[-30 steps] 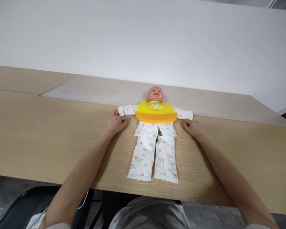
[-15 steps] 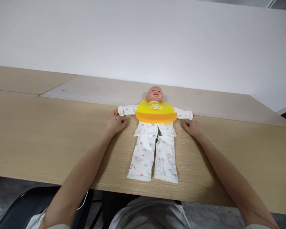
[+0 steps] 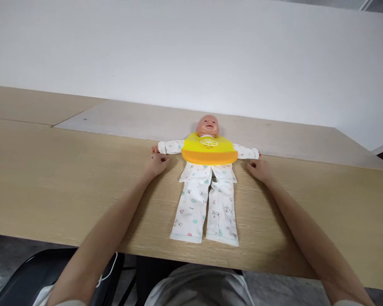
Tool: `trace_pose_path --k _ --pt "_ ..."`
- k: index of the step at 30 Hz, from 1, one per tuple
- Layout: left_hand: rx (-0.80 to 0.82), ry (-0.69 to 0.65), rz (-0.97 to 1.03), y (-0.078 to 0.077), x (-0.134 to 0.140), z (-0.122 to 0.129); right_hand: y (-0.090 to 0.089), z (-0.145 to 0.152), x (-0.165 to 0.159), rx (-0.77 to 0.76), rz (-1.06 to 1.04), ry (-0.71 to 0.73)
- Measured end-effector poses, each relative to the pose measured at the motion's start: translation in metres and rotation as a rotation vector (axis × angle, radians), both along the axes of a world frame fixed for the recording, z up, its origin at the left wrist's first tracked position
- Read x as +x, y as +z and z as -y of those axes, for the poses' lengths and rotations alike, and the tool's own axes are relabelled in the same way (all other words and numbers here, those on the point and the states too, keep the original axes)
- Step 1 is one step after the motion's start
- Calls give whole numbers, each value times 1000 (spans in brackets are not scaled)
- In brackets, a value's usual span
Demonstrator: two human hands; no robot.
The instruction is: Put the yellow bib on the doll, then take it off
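A baby doll [image 3: 208, 126] lies on its back on the table, arms spread wide and head away from me. It wears a white patterned top and matching trousers [image 3: 190, 208]. Over its chest lies a yellow bib [image 3: 198, 143] with an orange catch pocket and a white citrus-slice print. My left hand [image 3: 157, 165] rests loosely curled just below the doll's sleeve cuff and hand on the left. On the other side my right hand [image 3: 260, 168], also curled, is just below the right-side cuff. Neither hand visibly holds anything; whether they touch the cuffs I cannot tell.
The wooden table [image 3: 67, 178] stretches to both sides, with a paler panel [image 3: 130, 117] along its back. A white wall [image 3: 178, 55] rises behind it. A black chair [image 3: 28, 276] with a white cord stands below the front edge at left.
Both hands have shifted slightly away from me, closer to the doll's cuffs. The doll, its clothes and the bib stay in place.
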State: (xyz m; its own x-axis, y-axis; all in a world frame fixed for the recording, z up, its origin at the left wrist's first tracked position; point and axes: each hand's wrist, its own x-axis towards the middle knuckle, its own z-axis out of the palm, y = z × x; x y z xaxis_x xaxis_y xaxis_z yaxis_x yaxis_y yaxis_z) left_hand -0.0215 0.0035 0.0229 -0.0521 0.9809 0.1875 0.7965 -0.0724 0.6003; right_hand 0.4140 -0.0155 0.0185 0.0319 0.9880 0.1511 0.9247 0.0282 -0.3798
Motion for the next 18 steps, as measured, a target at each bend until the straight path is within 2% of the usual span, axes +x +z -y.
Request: trace_pose_path --k 3,4,6,8,10,14,18 --pt "96 164 453 25 14 -16 20 -21 9 -13 -485 -67" --pt "119 155 560 34 20 -24 27 -31 10 10 -623 -114" --pt "133 109 671 51 35 -46 40 -53 6 48 -795 -138" --pt "95 84 695 60 50 -70 50 -75 -7 42 -865 -114" --pt "15 96 683 62 64 -94 56 -96 -26 6 -871 -100" --pt "-212 182 650 54 83 -131 55 -133 -60 -81 -805 -91" --pt "-396 163 723 44 93 -150 49 -161 -72 -326 -893 -149"
